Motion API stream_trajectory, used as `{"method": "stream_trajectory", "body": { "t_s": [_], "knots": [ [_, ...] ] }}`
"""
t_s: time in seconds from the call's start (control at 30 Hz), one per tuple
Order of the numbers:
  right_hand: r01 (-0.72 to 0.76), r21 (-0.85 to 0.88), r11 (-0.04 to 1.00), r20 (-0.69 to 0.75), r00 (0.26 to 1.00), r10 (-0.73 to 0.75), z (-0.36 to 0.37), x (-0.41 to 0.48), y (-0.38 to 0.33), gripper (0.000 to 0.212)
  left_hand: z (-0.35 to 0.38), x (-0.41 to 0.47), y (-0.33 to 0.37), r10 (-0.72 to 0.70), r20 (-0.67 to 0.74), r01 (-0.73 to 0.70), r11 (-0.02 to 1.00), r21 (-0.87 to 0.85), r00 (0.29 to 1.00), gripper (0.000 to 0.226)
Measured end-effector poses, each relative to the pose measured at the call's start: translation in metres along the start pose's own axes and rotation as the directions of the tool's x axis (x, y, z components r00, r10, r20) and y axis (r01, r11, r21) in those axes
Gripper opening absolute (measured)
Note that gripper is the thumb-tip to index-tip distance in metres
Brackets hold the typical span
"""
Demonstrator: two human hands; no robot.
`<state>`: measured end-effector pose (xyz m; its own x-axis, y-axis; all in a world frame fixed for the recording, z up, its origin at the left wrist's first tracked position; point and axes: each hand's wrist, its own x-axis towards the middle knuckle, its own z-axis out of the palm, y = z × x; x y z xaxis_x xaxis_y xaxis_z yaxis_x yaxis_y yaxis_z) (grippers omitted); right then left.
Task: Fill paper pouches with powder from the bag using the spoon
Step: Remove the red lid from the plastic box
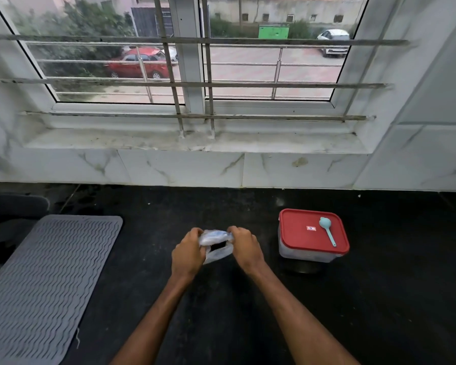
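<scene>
**Barred window [132, 48] above a black counter [379, 299]**

Flat grey daylight comes in through the white-framed panes, which sit behind a weathered metal grille [208, 84]. Outside, a red car [140, 63] and a white car [333, 40] stand on a paved yard, with shrubs to the left. Under the frame runs a stained marble sill [248, 143], then white veined wall tiles [179, 168]. A grey ribbed mat [45, 280] lies on the counter's left side.

No text can be read; the red lid [296, 239] of the box [300, 255] bears a small white label [311, 228] with red and blue marks, too small to make out.
</scene>
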<state>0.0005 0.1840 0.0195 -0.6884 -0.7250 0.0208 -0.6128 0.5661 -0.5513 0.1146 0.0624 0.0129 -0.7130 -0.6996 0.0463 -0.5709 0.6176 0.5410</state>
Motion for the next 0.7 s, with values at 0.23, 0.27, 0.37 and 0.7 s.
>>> {"method": "stream_trajectory", "body": {
  "t_s": [0.23,0.27,0.37,0.7],
  "knots": [
    [-0.076,-0.017,0.997,-0.04,0.996,0.075,-0.016,-0.02,0.022,0.031,0.009,-0.005,0.005,0.107,0.199,-0.115,0.993,0.029,0.974,0.067],
    [-0.081,-0.009,0.997,-0.073,0.994,0.08,-0.022,-0.02,0.025,0.034,0.009,-0.003,0.01,0.131,0.205,-0.14,0.99,0.03,0.97,0.071],
    [-0.094,0.037,0.995,-0.177,0.979,0.1,-0.043,-0.022,0.041,0.038,0.013,-0.001,0.03,0.195,0.204,-0.209,0.977,0.049,0.959,0.077],
    [-0.318,-0.033,0.948,-0.355,0.89,0.286,-0.129,-0.023,0.16,0.043,0.067,-0.003,0.152,0.551,0.2,-0.56,0.828,-0.014,0.81,0.062]
  ]
}}
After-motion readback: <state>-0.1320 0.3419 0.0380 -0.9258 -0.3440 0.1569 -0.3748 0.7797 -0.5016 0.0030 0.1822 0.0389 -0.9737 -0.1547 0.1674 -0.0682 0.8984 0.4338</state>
